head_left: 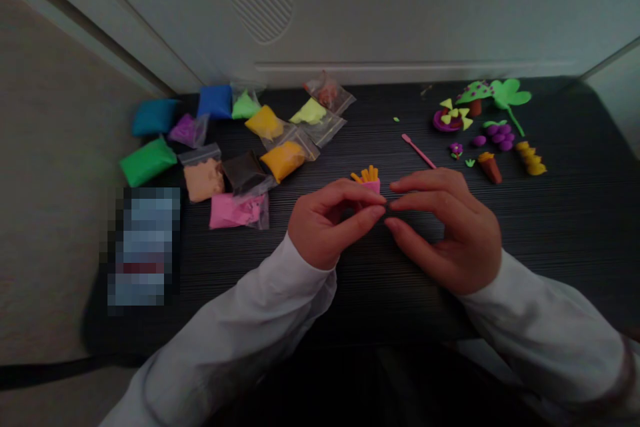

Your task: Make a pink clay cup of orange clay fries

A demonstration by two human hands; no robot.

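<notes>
My left hand (330, 217) is closed in a pinch, its thumb and index fingertips pressed together. Whatever they hold is too small and dark to make out. Close to those fingertips, my right hand (445, 220) has its thumb and fingers apart, with nothing visibly gripped. Just behind the left fingers stands a small pink clay box of yellow fries (369, 177), its lower part hidden by the hand. A pink clay tool (417, 150) lies beyond my right hand, its near end by the knuckles.
Bags of coloured clay, including a blue one (215, 101) and a pink one (237, 211), fill the table's left. Clay figures are at the right: purple grapes (500, 135), a brown cone (490, 167) and a green flower (511, 95). A white panel (425, 20) rises behind.
</notes>
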